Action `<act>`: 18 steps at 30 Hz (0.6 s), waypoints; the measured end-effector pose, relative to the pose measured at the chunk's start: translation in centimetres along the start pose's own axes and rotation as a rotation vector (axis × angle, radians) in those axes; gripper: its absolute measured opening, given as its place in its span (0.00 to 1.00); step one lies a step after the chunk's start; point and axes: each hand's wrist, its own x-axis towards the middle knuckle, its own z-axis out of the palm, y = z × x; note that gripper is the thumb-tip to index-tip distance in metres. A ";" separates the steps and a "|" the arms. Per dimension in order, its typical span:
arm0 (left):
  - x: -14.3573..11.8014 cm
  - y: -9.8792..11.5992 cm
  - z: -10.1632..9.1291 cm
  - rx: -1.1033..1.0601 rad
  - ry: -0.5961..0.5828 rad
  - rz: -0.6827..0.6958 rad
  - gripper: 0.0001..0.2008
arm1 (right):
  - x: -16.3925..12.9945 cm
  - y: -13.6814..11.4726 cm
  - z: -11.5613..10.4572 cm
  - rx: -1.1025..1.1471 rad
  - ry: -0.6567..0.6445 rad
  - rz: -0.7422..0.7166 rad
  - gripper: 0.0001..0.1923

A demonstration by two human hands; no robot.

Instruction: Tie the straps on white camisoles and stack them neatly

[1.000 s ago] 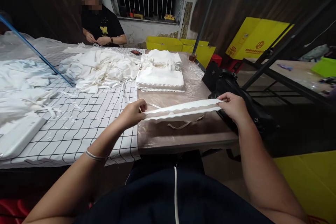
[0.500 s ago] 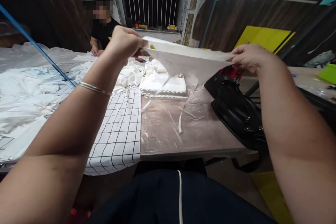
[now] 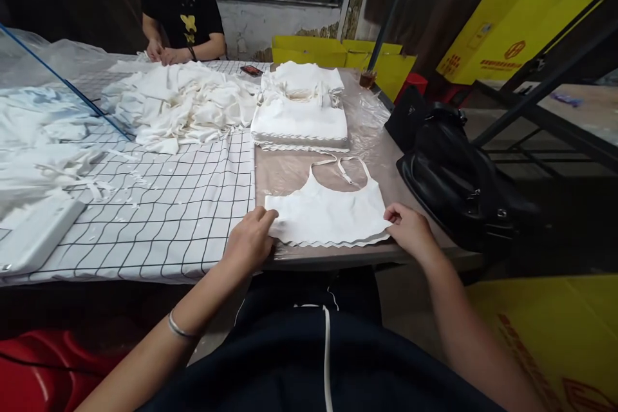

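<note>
A white camisole top (image 3: pixel 333 212) with thin straps and a scalloped hem lies spread flat at the front of the table, hem towards me. My left hand (image 3: pixel 251 235) pinches its left lower edge, and my right hand (image 3: pixel 408 226) pinches the right lower corner. The straps curl loosely on the plastic-covered tabletop just beyond. Behind it sits a neat stack of similar white tops (image 3: pixel 302 117), their scalloped hems lined up on the near side.
Heaped white garments (image 3: pixel 188 100) cover the checked cloth (image 3: pixel 193 206) at left, near a white box-like object (image 3: pixel 41 238). A black handbag (image 3: pixel 449 167) stands at right. Across the table a co-worker (image 3: pixel 181 13) handles something small. A slanting blue rod (image 3: pixel 72 87) crosses the left side.
Both hands have come down and towards me, bringing the top from stretched in the air to flat on the table. My view has tilted downward.
</note>
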 end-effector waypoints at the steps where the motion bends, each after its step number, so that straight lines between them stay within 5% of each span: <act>1: 0.1 0.3 -0.1 0.011 0.016 0.055 0.16 | -0.4 0.1 0.2 0.010 0.041 -0.004 0.07; 4: 0.5 0.5 -0.1 -0.030 0.126 0.120 0.07 | -1.1 0.4 0.2 0.036 0.134 -0.025 0.08; 9: 0.1 -0.7 -0.1 -0.170 0.390 0.019 0.08 | -2.0 1.3 -0.2 -0.036 0.200 -0.013 0.08; 14: 0.0 0.3 0.1 -0.273 0.313 0.097 0.12 | -3.7 -0.6 1.5 -0.294 0.215 -0.246 0.19; 18: 0.6 1.5 0.2 -0.209 0.293 0.199 0.12 | -3.9 -2.0 2.4 -0.259 0.233 -0.338 0.08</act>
